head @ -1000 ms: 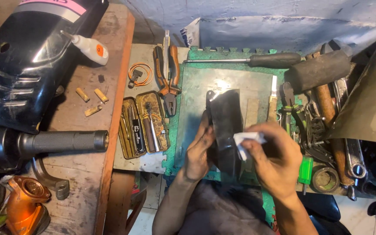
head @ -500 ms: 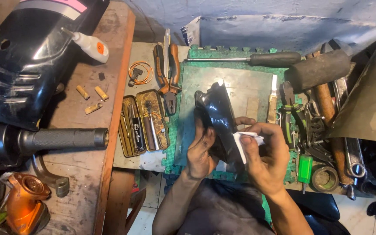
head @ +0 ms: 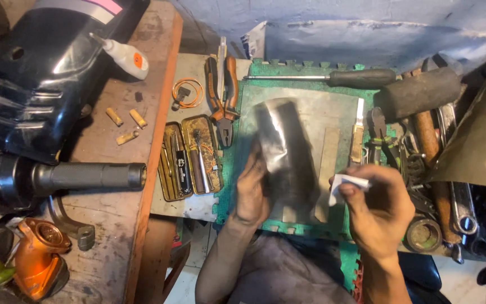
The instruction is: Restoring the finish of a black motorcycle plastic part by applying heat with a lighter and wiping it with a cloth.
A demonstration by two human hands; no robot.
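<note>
The left hand (head: 252, 188) is gripping a blurred dark glossy part (head: 285, 152) over the green mat (head: 310, 73); the right hand (head: 379, 205), right of it, is pinching a white scrap (head: 344, 186), apart from it.

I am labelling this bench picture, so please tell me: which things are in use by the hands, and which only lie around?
In use:
- left hand holding the dark shiny panel
- right hand pinching a small white cloth

Lying about:
- orange-handled pliers
- long screwdriver
- mallet
- open tin of small tools
- glue bottle
- green mat
</note>
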